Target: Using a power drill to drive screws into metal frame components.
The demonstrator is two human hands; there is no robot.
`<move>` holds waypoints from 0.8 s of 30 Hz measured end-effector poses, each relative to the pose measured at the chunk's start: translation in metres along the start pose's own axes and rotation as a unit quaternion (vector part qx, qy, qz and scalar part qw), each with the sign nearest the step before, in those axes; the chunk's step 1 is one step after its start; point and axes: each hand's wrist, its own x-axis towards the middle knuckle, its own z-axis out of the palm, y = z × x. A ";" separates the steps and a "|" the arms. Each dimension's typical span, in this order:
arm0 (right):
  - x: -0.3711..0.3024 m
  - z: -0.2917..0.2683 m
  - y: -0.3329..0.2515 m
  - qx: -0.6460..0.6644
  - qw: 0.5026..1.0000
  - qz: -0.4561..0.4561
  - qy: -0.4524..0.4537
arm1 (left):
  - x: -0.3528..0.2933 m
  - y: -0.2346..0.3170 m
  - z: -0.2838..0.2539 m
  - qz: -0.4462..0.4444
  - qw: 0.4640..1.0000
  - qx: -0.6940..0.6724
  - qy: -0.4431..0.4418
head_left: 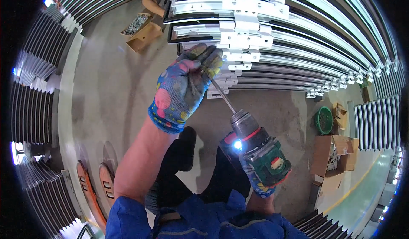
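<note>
My right hand (255,181), in a patterned glove, is wrapped round the handle of a green and black cordless drill (266,160), and its work light is lit. From the chuck a long thin driver bit (223,95) points up and left to my left hand (181,83). This hand wears a blue, pink and yellow glove stained dark, its fingers curled and pinched at the bit's tip. Whatever small thing they hold there is hidden. Just beyond my fingers are white hinges (247,21) on the ends of stacked white metal frames (306,38) with black edging.
A co-worker's arm (152,2) reaches in at the top, near an open cardboard box (145,34) of small metal parts. At right stand a green basket (324,120) and another carton (334,154). Orange pallet-truck forks (91,192) lie at lower left. More stacked frames (32,115) line the left.
</note>
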 end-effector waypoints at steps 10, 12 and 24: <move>0.004 -0.008 0.002 0.040 0.998 -0.051 -0.007 | -0.002 -0.007 -0.005 -0.023 0.999 0.030 0.031; -0.001 -0.006 0.003 0.038 0.994 -0.100 -0.010 | -0.003 -0.007 0.000 -0.034 0.998 0.028 0.039; -0.004 -0.003 0.002 0.248 0.942 0.170 -0.151 | -0.011 -0.013 0.015 -0.063 0.996 -0.065 -0.004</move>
